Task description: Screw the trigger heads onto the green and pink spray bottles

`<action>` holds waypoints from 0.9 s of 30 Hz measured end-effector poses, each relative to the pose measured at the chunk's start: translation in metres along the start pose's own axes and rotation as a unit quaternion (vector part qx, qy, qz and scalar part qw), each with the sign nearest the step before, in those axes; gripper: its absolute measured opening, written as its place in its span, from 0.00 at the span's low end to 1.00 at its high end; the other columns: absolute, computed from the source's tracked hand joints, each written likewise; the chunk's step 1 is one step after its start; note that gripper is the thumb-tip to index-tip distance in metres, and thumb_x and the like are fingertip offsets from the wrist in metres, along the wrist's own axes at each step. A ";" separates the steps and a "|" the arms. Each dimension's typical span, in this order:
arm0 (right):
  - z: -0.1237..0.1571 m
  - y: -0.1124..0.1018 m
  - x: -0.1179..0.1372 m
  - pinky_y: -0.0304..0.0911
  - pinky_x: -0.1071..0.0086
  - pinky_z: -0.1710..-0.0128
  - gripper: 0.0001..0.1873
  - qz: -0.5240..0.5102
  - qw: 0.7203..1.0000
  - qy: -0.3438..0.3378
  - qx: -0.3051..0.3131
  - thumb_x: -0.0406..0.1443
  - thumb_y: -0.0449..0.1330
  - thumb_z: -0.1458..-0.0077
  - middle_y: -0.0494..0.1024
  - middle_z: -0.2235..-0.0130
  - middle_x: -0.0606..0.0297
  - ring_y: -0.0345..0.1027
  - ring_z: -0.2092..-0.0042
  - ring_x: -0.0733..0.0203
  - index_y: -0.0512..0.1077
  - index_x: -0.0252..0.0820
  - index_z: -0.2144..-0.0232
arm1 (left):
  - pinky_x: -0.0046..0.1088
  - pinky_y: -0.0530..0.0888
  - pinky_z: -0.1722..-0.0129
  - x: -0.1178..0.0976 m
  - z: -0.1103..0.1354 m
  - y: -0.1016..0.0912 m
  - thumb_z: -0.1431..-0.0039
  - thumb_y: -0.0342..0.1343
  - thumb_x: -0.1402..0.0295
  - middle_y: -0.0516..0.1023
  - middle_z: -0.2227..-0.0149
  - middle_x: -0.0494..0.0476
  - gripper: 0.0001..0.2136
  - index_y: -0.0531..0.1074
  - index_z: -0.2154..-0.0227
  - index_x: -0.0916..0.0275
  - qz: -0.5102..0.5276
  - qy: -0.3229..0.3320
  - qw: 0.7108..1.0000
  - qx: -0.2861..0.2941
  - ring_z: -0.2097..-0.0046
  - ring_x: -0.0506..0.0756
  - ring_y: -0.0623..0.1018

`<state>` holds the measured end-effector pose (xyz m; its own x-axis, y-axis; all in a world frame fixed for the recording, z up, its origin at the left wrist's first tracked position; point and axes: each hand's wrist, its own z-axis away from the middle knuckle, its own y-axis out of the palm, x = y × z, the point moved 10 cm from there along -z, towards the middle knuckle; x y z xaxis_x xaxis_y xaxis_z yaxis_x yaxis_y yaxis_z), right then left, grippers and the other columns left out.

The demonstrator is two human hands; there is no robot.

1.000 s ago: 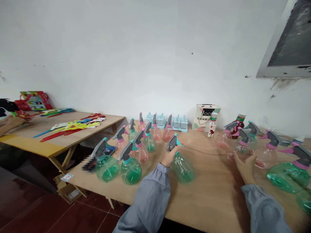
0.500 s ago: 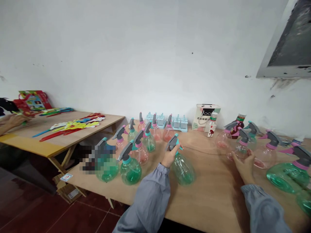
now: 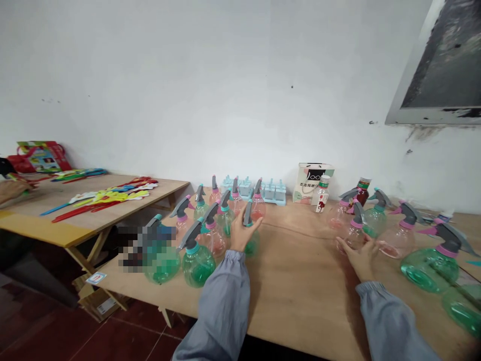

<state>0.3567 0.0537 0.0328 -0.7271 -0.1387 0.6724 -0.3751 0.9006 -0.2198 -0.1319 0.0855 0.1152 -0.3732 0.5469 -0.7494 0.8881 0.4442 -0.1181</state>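
Observation:
My left hand (image 3: 241,231) is closed round the neck of a green spray bottle (image 3: 251,242) with a grey trigger head, held upright beside a cluster of green and pink spray bottles (image 3: 214,228) on the wooden table (image 3: 300,281). My right hand (image 3: 359,256) reaches out with its fingers around the base of a pink spray bottle (image 3: 355,233) in the right-hand group. Both arms wear grey sleeves.
More spray bottles (image 3: 428,260) lie at the far right. Blue ice moulds (image 3: 263,190), a carton (image 3: 310,181) and small drink bottles (image 3: 321,199) stand by the wall. A second table (image 3: 75,210) at left carries coloured plastic sticks; another person's hand (image 3: 11,190) rests there.
My left hand has carried the green bottle left and stood it upright against the cluster. My right hand has moved slightly toward the pink bottle. The camera has shifted.

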 end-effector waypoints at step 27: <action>0.094 0.043 0.067 0.65 0.42 0.46 0.45 -0.209 0.951 0.031 0.227 0.58 0.68 0.59 0.71 0.48 0.44 0.71 0.48 0.41 0.54 0.43 0.49 | 0.53 0.62 0.39 0.023 0.012 0.021 0.37 0.48 0.45 0.63 0.40 0.77 0.31 0.58 0.43 0.66 -0.163 0.062 0.978 -0.112 0.36 0.68 0.65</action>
<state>0.2379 0.0449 0.0018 -0.4298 -0.4091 0.8050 -0.8438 0.4994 -0.1967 -0.1187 0.0990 0.0880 -0.6689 0.4263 -0.6090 0.6408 0.7458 -0.1818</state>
